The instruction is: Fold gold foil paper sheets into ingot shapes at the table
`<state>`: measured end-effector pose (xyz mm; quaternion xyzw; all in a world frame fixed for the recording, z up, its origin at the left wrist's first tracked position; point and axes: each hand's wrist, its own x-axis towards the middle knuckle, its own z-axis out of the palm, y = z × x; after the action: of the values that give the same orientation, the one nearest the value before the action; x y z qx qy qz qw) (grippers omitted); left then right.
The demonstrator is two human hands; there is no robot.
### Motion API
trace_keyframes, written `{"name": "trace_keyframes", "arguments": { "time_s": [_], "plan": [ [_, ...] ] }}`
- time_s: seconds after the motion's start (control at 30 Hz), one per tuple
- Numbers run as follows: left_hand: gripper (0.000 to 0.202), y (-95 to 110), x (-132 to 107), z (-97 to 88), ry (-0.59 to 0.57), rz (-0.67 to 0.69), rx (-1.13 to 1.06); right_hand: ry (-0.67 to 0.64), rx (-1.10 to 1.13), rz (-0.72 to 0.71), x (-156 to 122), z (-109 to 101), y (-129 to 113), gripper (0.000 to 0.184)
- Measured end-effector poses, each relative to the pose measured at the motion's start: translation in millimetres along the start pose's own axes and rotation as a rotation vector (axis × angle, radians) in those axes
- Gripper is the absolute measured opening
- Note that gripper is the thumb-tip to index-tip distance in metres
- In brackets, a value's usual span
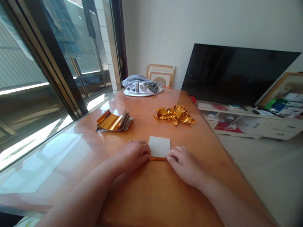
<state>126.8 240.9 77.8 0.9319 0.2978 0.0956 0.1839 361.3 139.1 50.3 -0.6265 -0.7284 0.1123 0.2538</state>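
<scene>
Hands first: we are bringing our left hand and right hand narrowly together, pinching inward from either side, apparently to pin a fold flat. Varnished wooden table: we are pressing against its firm surface. Crumpled gold foil: we are working with it lying beyond the hands. Stacked foil paper squares: we are keeping them within reach, ahead and left. Folded white-backed square: we are holding it between both hands, its orange near edge showing.
</scene>
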Motion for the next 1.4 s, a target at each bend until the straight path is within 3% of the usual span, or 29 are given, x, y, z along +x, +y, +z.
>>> {"name": "trace_keyframes", "arguments": {
  "time_s": [0.3, 0.53, 1.0, 1.4],
  "plan": [
    [0.026, 5, 5, 7.7, 0.038, -0.118, 0.176, 0.018, -0.092, 0.127, 9, 5, -2, 0.020],
    [0.029, 5, 9, 6.6, 0.018, -0.213, 0.178, 0.043, -0.111, 0.190, 13, 7, -1, 0.020],
    [0.031, -1, 16, 7.6, -0.014, -0.277, 0.159, 0.042, -0.117, 0.215, 13, 7, -2, 0.018],
    [0.033, 8, 20, -3.6, -0.065, -0.317, 0.168, 0.039, -0.132, 0.204, 13, 7, -2, 0.017]
  ]
}}
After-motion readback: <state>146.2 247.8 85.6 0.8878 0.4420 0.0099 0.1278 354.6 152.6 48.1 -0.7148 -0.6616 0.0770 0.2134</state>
